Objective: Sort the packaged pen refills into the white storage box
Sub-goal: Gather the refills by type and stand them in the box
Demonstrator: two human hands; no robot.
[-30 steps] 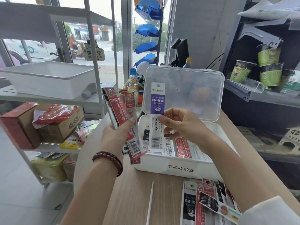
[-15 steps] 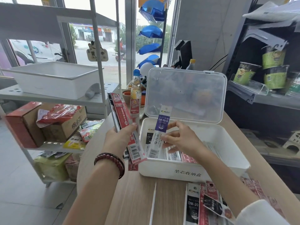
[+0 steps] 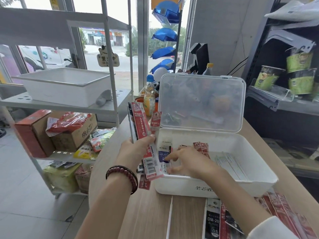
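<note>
The white storage box (image 3: 259, 185) stands on the wooden table with its clear lid (image 3: 202, 102) propped up. My left hand (image 3: 136, 149) grips a bundle of red refill packs (image 3: 139, 121) upright at the box's left edge. My right hand (image 3: 189, 163) reaches inside the box, its straight fingers resting on a purple-labelled refill pack (image 3: 162, 155) that lies at the left end. More red packs (image 3: 202, 147) and clear ones lie in the box. Loose packs (image 3: 214, 219) lie on the table in front of the box.
A thin white stick (image 3: 170, 216) lies on the table near the front edge. An orange drink bottle (image 3: 149, 99) stands behind the box. To the left is a metal rack with a white tray (image 3: 63, 85) and a cardboard box (image 3: 72, 135); noodle cups (image 3: 300, 71) fill the right shelf.
My right hand has brought the purple-labelled pack down from in front of the lid into the box's left end. My left hand has kept hold of its bundle.
</note>
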